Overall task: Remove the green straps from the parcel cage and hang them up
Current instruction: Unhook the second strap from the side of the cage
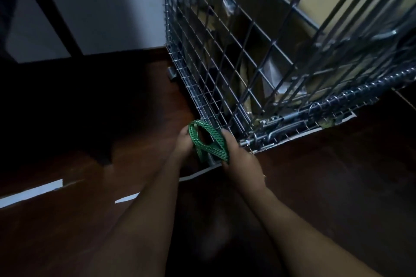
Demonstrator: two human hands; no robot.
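Both hands, left hand [183, 145] and right hand [239, 157], grip green strap [203, 139].

cuts off the parcel cage [225, 63] at the top and right edges, so no telling its full height or width. blurs the nearest mesh bars at the upper right. shows the cardboard boxes [315, 7] inside only in pieces through the wire; print on them too small to read. seen only from the back: left hand [183, 144] and right hand [238, 155], fingers curled out of sight around the green strap [208, 141]. cannot tell where the strap ends, nor whether fastened to the cage: lower part lost between the hands. loses the floor [67, 119] at the left in deep shadow. cuts off both forearms at the bottom edge. too dim to make out the latch [270, 128] parts.
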